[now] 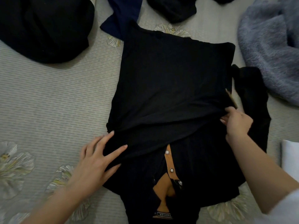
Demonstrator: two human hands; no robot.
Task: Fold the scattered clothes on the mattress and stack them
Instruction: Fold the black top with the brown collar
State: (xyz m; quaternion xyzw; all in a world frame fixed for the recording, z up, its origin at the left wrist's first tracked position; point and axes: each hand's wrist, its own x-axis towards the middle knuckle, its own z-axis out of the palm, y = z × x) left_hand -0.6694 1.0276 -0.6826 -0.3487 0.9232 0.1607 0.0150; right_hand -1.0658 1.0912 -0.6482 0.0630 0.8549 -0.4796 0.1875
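Note:
A black cardigan (169, 88) with tan trim and white buttons lies spread in the middle of the mattress (53, 102), its far part folded back over the buttoned front (169, 160). My left hand (95, 160) rests with spread fingers on the folded edge at the garment's left side. My right hand (237, 122) pinches the same folded edge at the right side. A black sleeve (254, 101) trails out to the right of that hand.
A large black garment (43, 28) lies at the far left, a navy one (121, 15) and another black one (173, 8) at the far middle. A grey fluffy blanket (271, 50) fills the right. Something white (290, 156) shows at the right edge.

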